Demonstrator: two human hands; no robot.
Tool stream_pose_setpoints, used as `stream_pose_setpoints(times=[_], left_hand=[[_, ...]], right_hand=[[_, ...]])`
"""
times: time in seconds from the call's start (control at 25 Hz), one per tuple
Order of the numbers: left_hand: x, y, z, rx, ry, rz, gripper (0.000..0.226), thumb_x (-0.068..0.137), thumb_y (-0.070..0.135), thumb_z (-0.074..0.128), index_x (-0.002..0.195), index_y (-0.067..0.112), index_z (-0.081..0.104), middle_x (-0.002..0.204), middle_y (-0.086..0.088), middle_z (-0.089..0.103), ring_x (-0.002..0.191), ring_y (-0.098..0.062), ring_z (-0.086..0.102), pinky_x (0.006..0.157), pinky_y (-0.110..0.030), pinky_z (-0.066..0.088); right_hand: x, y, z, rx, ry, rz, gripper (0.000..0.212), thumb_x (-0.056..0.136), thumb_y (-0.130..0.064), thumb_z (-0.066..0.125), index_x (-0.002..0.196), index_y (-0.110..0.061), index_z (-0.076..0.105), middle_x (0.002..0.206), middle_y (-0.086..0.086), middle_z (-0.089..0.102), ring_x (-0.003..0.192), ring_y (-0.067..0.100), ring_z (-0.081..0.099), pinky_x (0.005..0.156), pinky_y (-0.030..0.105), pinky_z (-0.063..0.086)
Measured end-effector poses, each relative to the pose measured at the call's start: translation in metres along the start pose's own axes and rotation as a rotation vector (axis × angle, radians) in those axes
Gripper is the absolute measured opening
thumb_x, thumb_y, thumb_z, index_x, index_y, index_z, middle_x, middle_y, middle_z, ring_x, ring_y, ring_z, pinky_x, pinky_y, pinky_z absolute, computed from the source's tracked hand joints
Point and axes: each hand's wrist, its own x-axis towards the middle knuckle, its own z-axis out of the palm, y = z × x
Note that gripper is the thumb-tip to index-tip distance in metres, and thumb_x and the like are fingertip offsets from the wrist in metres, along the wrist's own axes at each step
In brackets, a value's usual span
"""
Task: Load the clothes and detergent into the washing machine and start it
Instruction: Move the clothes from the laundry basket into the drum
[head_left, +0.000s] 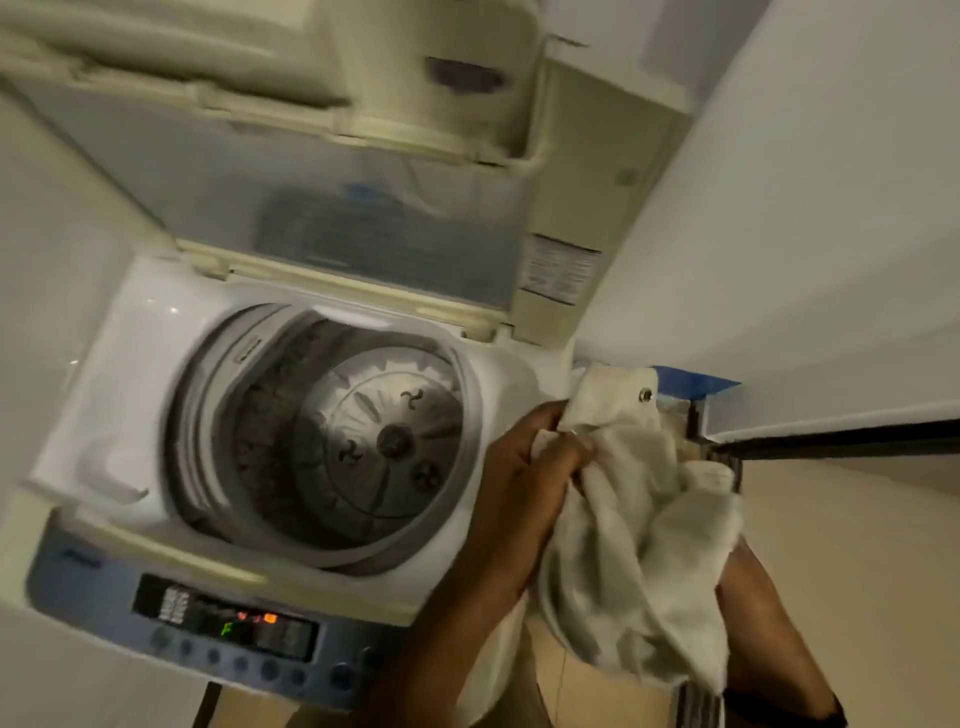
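A top-loading washing machine (104, 395) stands open, its lid (322, 208) folded up at the back. The steel drum (363, 447) shows nothing but its grey pulsator. At the machine's right edge my left hand (524, 478) grips a bunched white cloth (639, 530) that has a metal snap near its top corner. My right hand is hidden under the cloth; only its forearm (763, 639) shows below, and the cloth drapes over it. The blue control panel (223, 618) at the front has lit orange and green indicators.
A white wall (805, 234) runs close along the machine's right side. Blue tape (696, 384) and a dark door edge (831, 441) sit behind the cloth. Beige floor (857, 545) lies at the right. A white wall closes the left side.
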Motion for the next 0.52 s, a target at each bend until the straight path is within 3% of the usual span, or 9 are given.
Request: stream_pose_setpoints(times=[0.08, 0.16, 0.24, 0.32, 0.44, 0.52], left_hand=[[0.001, 0.015, -0.064, 0.042, 0.128, 0.088, 0.02, 0.092, 0.014, 0.055, 0.093, 0.028, 0.069, 0.084, 0.013, 0.074, 0.08, -0.006, 0.07, 0.071, -0.021, 0.057], [0.017, 0.008, -0.133, 0.215, 0.231, 0.1, 0.017, 0.09, 0.026, 0.056, 0.098, 0.025, 0.07, 0.091, 0.004, 0.074, 0.086, -0.013, 0.07, 0.08, -0.036, 0.058], [0.039, -0.005, -0.192, 0.396, 0.274, -0.03, 0.028, 0.081, 0.042, 0.057, 0.1, 0.025, 0.07, 0.096, 0.002, 0.073, 0.09, -0.017, 0.068, 0.087, -0.044, 0.055], [0.06, -0.018, -0.237, 0.489, 0.282, -0.195, 0.048, 0.071, 0.053, 0.058, 0.105, 0.022, 0.07, 0.105, -0.005, 0.072, 0.097, -0.023, 0.066, 0.091, -0.047, 0.054], [0.072, -0.026, -0.262, 0.706, 0.284, -0.259, 0.047, 0.083, 0.042, 0.054, 0.117, 0.01, 0.064, 0.122, -0.014, 0.065, 0.112, -0.031, 0.06, 0.099, -0.044, 0.048], [0.068, -0.022, -0.26, 0.751, 0.328, -0.201, 0.044, 0.09, 0.036, 0.054, 0.126, 0.011, 0.058, 0.129, -0.012, 0.061, 0.12, -0.029, 0.056, 0.102, -0.041, 0.045]], right_hand=[[0.014, -0.008, 0.044, -0.117, -0.074, -0.088, 0.026, 0.1, -0.017, 0.045, 0.12, -0.028, 0.059, 0.111, -0.016, 0.073, 0.1, 0.004, 0.07, 0.073, 0.016, 0.056], [0.044, -0.012, 0.107, -0.294, -0.174, -0.216, 0.028, 0.096, -0.032, 0.055, 0.12, -0.021, 0.063, 0.115, -0.002, 0.073, 0.107, 0.014, 0.068, 0.084, 0.028, 0.057], [0.088, 0.001, 0.157, -0.629, -0.136, -0.229, 0.026, 0.098, -0.031, 0.053, 0.119, -0.019, 0.064, 0.117, 0.003, 0.071, 0.11, 0.021, 0.065, 0.089, 0.029, 0.051], [0.135, 0.025, 0.195, -0.908, -0.08, -0.169, 0.03, 0.101, -0.026, 0.05, 0.121, -0.01, 0.064, 0.119, 0.012, 0.068, 0.111, 0.028, 0.062, 0.085, 0.024, 0.042], [0.168, 0.059, 0.227, -1.053, -0.087, -0.063, 0.043, 0.095, -0.039, 0.057, 0.129, -0.013, 0.057, 0.129, 0.015, 0.063, 0.118, 0.033, 0.058, 0.095, 0.033, 0.046], [0.161, 0.062, 0.22, -1.025, 0.004, -0.114, 0.049, 0.092, -0.043, 0.061, 0.132, -0.015, 0.054, 0.128, 0.012, 0.062, 0.117, 0.031, 0.059, 0.095, 0.031, 0.047]])
